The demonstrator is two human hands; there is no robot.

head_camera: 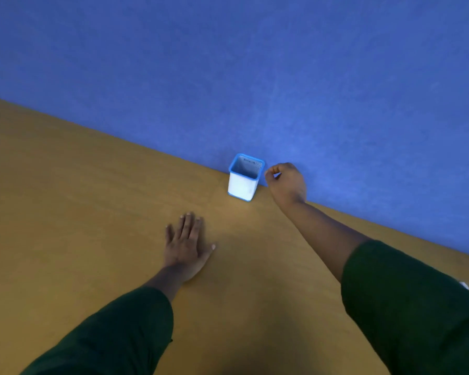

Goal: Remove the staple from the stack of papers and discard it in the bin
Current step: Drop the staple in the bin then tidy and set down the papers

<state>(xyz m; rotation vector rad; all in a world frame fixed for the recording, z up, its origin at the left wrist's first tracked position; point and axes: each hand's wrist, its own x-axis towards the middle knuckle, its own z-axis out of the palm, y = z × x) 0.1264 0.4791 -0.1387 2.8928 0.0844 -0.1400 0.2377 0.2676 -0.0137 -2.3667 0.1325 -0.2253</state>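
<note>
Blue-rimmed bin [243, 182] upright | right hand [286, 184] pinched beside rim

Bin: the small square blue-rimmed white mesh bin [243, 177] is standing on the brown wooden table [79, 212], at its far edge, against the blue fabric wall panel [228, 63].
Right hand: the right hand [286, 182] is hovering just right of the bin's rim.
Left hand: the left hand [186, 244] is lying flat on the table, nearer than the bin and to its left.
</note>
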